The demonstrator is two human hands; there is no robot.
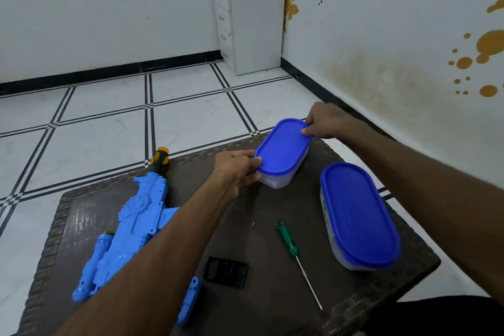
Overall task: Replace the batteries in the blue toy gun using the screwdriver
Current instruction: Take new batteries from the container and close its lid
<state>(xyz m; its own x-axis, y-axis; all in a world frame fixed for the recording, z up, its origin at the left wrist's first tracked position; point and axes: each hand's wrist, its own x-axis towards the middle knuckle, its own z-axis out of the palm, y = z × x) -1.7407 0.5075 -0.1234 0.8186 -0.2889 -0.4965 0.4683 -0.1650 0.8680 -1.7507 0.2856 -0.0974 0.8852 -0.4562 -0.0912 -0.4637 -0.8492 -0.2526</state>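
The blue toy gun (131, 224) lies on the left of the dark table (272, 213), its yellow-tipped muzzle pointing away; my left forearm hides part of it. A green-handled screwdriver (294, 256) lies in the middle, a small black cover (225, 271) beside it. At the far side stands a small oval container with a blue lid (282, 148). My left hand (237, 169) grips its near-left end. My right hand (324, 121) pinches the lid's far-right edge. Batteries are not visible.
A second, larger blue-lidded container (360, 215) stands at the table's right. A tiny screw (253, 224) lies near the middle. Beyond the table are tiled floor and a white drawer cabinet (249, 24) in the corner.
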